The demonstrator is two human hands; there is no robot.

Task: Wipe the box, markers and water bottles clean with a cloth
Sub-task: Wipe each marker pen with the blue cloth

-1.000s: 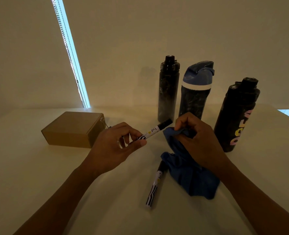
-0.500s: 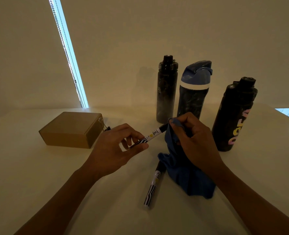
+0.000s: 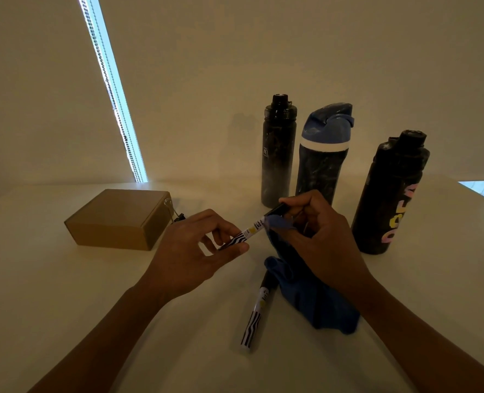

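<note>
- Right fingertips (image 3: 287, 200) pinch a fold of the blue cloth (image 3: 314, 302) round the dark cap end of the held marker (image 3: 252, 227). Judged: the wiping of this marker is the step in hand.
- Left thumb and fingers (image 3: 242, 247) pinch the same marker by its striped tail end. The marker is off the table and slants up toward the right hand.
- Second marker (image 3: 256, 316) lies flat on the table (image 3: 65, 307), its dark end touching or tucked under the cloth's edge. Whether it is wiped cannot be told.
- Box (image 3: 118, 219) sits closed to the left, well apart from the cloth.
- Slim black bottle (image 3: 277, 154), blue-lidded bottle (image 3: 320, 163) and lettered black bottle (image 3: 391, 199) stand upright behind and to the right. All three show pale smears, so they are probably not yet cleaned.
- Judged: early to middle of the task. One marker is under the cloth; the bottles at least are left to do.
- Left hand (image 3: 195, 251): back of hand up, spare fingers loosely curled under the marker.
- Right hand (image 3: 320, 239): fingers curled in and knuckles raised. The rest of the cloth hangs beneath it onto the table.
- Both forearms are bare, coming in from the near edge and converging on the marker.
</note>
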